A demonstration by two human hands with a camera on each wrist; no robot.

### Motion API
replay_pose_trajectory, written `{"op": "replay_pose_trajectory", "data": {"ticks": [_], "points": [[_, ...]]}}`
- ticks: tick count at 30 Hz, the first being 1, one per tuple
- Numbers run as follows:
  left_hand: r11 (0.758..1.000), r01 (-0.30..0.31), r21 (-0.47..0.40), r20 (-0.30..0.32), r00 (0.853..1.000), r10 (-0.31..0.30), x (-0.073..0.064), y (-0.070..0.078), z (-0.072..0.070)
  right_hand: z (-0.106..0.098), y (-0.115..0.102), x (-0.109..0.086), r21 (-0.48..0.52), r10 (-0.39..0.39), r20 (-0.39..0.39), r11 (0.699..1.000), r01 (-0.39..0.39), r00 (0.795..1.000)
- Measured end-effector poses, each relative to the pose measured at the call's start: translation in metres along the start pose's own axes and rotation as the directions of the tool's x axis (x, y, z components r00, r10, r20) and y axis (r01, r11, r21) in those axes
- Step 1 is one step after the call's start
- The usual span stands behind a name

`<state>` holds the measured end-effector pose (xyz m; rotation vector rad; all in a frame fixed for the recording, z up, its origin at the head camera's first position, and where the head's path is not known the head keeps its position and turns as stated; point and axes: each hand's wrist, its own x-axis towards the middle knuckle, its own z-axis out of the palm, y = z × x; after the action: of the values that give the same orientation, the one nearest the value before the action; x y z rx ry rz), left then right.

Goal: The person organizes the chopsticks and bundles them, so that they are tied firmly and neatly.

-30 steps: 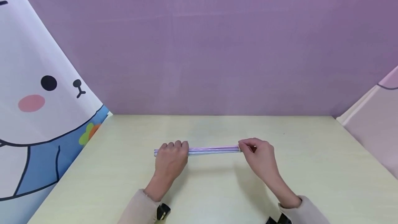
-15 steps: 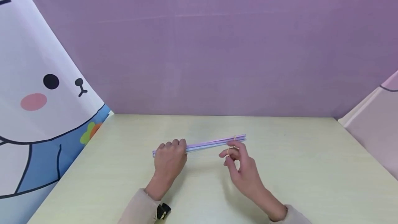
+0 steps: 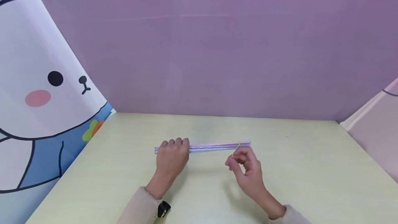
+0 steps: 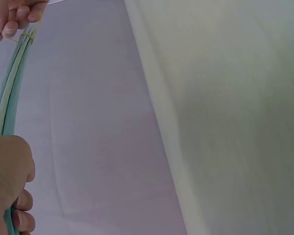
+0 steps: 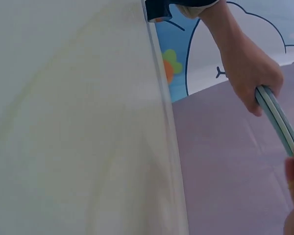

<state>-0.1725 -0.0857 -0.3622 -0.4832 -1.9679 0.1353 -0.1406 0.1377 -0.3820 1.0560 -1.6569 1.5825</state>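
plainly, the bundle of thin sticks [image 3: 214, 146] lay crosswise in front of the person, above the table, its long axis running nearly left to right, the right end slightly higher in the head view. the yellow band [image 3: 239, 144] circled it just short of that end, and a strand stretched toward the person to the right hand [image 3: 248, 173], the nearer hand, whose curled fingers seemed to pinch it; the next move likely turned on that short span between fingers and sticks. the left hand [image 3: 172, 162] gripped the bundle near its other end, a stub showing past it. below spread the pale table [image 3: 311, 168], beyond it the purple backdrop [image 3: 217, 61], with the cartoon panel [image 3: 28, 58] well apart at left; no other object showed between right hand and band
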Motion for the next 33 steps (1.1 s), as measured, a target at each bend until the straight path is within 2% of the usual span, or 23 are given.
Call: {"op": "replay_pose_trajectory", "data": {"ticks": [4, 8, 12, 15, 17, 18, 19, 20, 21, 23, 24, 26, 27, 28, 30, 31, 33], "points": [[1.0, -0.013, 0.01, -0.033, 0.999, 0.013, 0.002, 0.001, 0.001, 0.001, -0.001, -0.004, 0.01, 0.102, 0.126, 0.995, -0.104, 0.987], [1.0, -0.01, 0.027, -0.051, 0.999, 0.011, 0.004, 0.0, 0.001, 0.003, -0.002, -0.008, 0.06, 0.171, 0.2, 0.981, -0.187, 0.965], [0.999, 0.005, 0.036, -0.083, 0.997, -0.002, 0.004, 0.001, 0.002, 0.005, -0.001, -0.009, 0.125, 0.181, 0.253, 0.968, -0.218, 0.95], [0.999, 0.024, 0.036, -0.076, 0.997, -0.022, 0.003, 0.0, 0.001, 0.005, 0.001, -0.01, 0.177, 0.158, 0.276, 0.961, -0.212, 0.948], [0.999, 0.035, 0.033, -0.069, 0.997, -0.032, 0.003, 0.0, 0.001, 0.005, 0.004, -0.011, 0.27, 0.169, 0.285, 0.93, -0.248, 0.943], [0.999, 0.036, 0.031, -0.063, 0.997, -0.034, 0.002, -0.001, 0.001, 0.004, 0.005, -0.012, 0.342, 0.189, 0.293, 0.895, -0.287, 0.937], [0.999, 0.037, 0.03, -0.061, 0.998, -0.035, 0.002, -0.001, 0.0, 0.003, 0.006, -0.013, 0.426, 0.21, 0.303, 0.842, -0.33, 0.93], [0.999, 0.038, 0.03, -0.062, 0.997, -0.036, 0.002, -0.001, 0.0, 0.001, 0.007, -0.014, 0.517, 0.234, 0.31, 0.772, -0.37, 0.921], [0.999, 0.039, 0.031, -0.064, 0.997, -0.037, 0.002, -0.001, 0.001, 0.0, 0.008, -0.015, 0.608, 0.258, 0.318, 0.682, -0.405, 0.912], [0.999, 0.038, 0.033, -0.062, 0.997, -0.035, 0.002, -0.001, 0.001, -0.004, 0.01, -0.015, 0.762, 0.299, 0.342, 0.466, -0.449, 0.891], [0.999, 0.038, 0.036, -0.06, 0.998, -0.035, 0.002, -0.001, 0.001, -0.006, 0.011, -0.015, 0.809, 0.308, 0.358, 0.369, -0.457, 0.882], [0.999, 0.039, 0.037, -0.062, 0.997, -0.037, 0.003, -0.001, 0.002, -0.01, 0.012, -0.014, 0.859, 0.314, 0.39, 0.213, -0.465, 0.865], [0.999, 0.04, 0.037, -0.065, 0.997, -0.037, 0.003, -0.002, 0.002, -0.012, 0.012, -0.014, 0.868, 0.313, 0.408, 0.157, -0.471, 0.857], [0.999, 0.04, 0.036, -0.07, 0.997, -0.037, 0.003, -0.002, 0.002, -0.013, 0.013, -0.013, 0.87, 0.312, 0.425, 0.117, -0.478, 0.85], [0.999, 0.039, 0.034, -0.08, 0.996, -0.036, 0.003, -0.002, 0.002, -0.016, 0.014, -0.012, 0.866, 0.306, 0.45, 0.079, -0.493, 0.839], [0.999, 0.039, 0.032, -0.086, 0.996, -0.036, 0.003, -0.002, 0.003, -0.017, 0.014, -0.012, 0.865, 0.299, 0.459, 0.065, -0.498, 0.836], [0.999, 0.039, 0.027, -0.097, 0.995, -0.037, 0.003, -0.001, 0.003, -0.018, 0.015, -0.011, 0.863, 0.284, 0.467, 0.06, -0.501, 0.838]]}}
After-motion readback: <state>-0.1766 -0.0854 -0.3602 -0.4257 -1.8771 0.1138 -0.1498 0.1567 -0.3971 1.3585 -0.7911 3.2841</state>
